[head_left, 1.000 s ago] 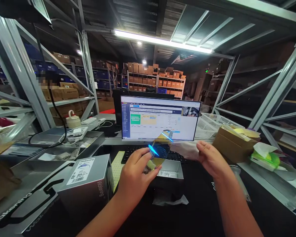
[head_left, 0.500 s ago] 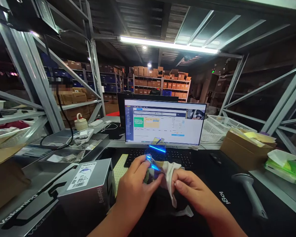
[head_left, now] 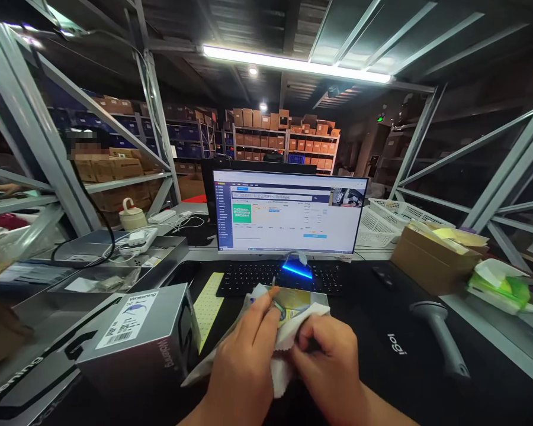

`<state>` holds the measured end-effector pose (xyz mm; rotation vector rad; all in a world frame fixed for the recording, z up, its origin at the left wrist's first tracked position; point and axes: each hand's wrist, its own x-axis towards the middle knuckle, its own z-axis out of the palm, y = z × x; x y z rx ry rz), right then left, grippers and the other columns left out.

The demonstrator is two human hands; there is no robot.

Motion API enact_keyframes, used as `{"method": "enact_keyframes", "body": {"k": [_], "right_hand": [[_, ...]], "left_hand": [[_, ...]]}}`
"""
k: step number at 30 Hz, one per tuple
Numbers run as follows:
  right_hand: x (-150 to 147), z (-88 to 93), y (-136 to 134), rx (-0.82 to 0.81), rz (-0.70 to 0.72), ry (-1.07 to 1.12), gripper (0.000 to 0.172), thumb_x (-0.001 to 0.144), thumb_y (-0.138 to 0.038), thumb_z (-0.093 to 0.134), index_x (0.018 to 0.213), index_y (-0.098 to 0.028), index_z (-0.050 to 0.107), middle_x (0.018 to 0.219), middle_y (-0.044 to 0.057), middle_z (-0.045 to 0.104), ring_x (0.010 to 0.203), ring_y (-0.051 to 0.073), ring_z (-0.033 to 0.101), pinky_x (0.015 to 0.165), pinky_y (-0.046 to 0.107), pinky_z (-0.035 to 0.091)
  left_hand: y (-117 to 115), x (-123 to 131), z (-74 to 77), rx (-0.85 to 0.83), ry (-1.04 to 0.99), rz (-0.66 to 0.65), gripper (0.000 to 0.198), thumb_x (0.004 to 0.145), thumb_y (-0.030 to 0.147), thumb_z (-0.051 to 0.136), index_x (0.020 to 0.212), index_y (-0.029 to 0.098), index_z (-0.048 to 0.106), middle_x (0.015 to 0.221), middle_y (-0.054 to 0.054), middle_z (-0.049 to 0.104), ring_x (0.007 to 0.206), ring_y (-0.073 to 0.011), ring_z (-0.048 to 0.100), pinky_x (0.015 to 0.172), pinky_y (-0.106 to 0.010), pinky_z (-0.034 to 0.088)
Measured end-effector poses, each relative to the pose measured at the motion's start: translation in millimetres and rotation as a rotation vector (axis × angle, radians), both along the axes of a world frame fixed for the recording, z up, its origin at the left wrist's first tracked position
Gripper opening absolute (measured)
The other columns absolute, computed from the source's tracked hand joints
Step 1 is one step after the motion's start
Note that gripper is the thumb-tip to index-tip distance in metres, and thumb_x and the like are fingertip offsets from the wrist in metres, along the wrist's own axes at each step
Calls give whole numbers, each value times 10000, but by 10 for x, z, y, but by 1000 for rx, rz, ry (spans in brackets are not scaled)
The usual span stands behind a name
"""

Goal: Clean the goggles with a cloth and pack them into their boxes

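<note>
- Left hand (head_left: 244, 361): thumb and forefinger pinched tight on the edge of a tinted lens (head_left: 294, 300), with a fold of white cloth (head_left: 281, 355) trapped beneath the fingers.
- Right hand (head_left: 326, 355): fingers curled closed around the cloth, pressed to the near side of the lens and touching the left hand.
- Lens: held a little above the black desk mat (head_left: 408, 378), just in front of the keyboard (head_left: 249, 277), below the lit monitor (head_left: 288, 210).
- Yellowish on its face, with a bright blue streak of glare at the far edge.
- Largely wrapped in cloth, so full outline impossible to tell.
- Near the hands, to the left: a grey box (head_left: 133, 337) with a barcode label on top, standing on the mat.
- Well apart, to the right: a handheld scanner (head_left: 439, 337) lying on the mat.
- Farther right: an open cardboard box (head_left: 426, 260), with white baskets (head_left: 382, 220) just behind it.
</note>
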<state>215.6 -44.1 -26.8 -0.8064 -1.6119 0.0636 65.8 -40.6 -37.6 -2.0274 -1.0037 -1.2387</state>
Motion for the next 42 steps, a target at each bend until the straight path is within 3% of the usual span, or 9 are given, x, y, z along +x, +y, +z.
{"method": "enact_keyframes", "body": {"k": [6, 13, 18, 23, 26, 30, 33, 36, 42], "right_hand": [[187, 182, 16, -414, 298, 423, 417, 718, -165, 683, 539, -218, 310, 502, -73, 366, 483, 80, 282, 451, 191, 260], [426, 371, 183, -604, 572, 866, 571, 566, -303, 889, 584, -212, 326, 553, -67, 435, 531, 90, 346, 521, 199, 349], [66, 138, 85, -527, 424, 878, 347, 589, -153, 757, 600, -216, 417, 599, -44, 528, 577, 121, 444, 559, 217, 395], [-210, -73, -15, -399, 256, 730, 278, 467, -50, 630, 474, -210, 404, 495, -52, 495, 509, 104, 399, 509, 213, 329], [-49, 68, 12, -536, 369, 781, 377, 467, -74, 733, 473, -211, 382, 483, -53, 496, 499, 100, 401, 500, 212, 336], [279, 311, 112, -757, 582, 1016, 542, 440, -225, 913, 555, -213, 383, 520, -57, 526, 504, 102, 439, 513, 215, 375], [322, 326, 168, -824, 614, 1050, 552, 448, -318, 948, 613, -210, 432, 578, -44, 565, 523, 107, 475, 533, 222, 398], [140, 176, 180, -701, 506, 1035, 510, 537, -324, 889, 607, -218, 395, 577, -49, 538, 519, 103, 441, 515, 219, 377], [-188, -144, 99, -339, 168, 595, 281, 544, -100, 691, 495, -207, 436, 494, -53, 485, 505, 106, 409, 502, 222, 326]], "left_hand": [[34, 36, 59, -118, -40, -282, 237, 977, 226, 518, 1195, 156, 577, 1157, -144, 676, 1079, -216, 672, 923, -284, 570], [122, 10, -9, -90, 69, -380, 243, 917, 55, 540, 1140, 135, 591, 1299, -169, 626, 1251, -216, 588, 1093, -321, 474], [171, -30, -94, -85, -21, -293, 191, 939, 141, 567, 1127, 139, 598, 1305, -172, 620, 1212, -218, 617, 1054, -302, 508], [172, -37, -147, -21, -99, -288, 264, 936, 213, 602, 1187, 131, 607, 1252, -163, 653, 1099, -218, 684, 949, -272, 576], [173, -5, -114, 28, -45, -305, 244, 950, 200, 558, 1172, 119, 617, 1204, -176, 682, 1081, -235, 696, 944, -305, 588], [207, 56, -116, 98, 33, -338, 115, 907, 98, 589, 992, 138, 656, 1141, -155, 715, 1080, -236, 698, 1016, -356, 552], [231, 75, -149, 69, 42, -317, 109, 898, 101, 614, 988, 137, 661, 1186, -162, 700, 1085, -249, 695, 977, -362, 572], [226, 49, -148, -22, -13, -259, 125, 908, 128, 606, 1021, 150, 654, 1227, -156, 678, 1027, -223, 713, 880, -299, 599], [173, -90, -71, -197, -102, -300, 203, 933, 239, 570, 1105, 154, 635, 1314, -166, 610, 1126, -225, 674, 934, -270, 570]]}}
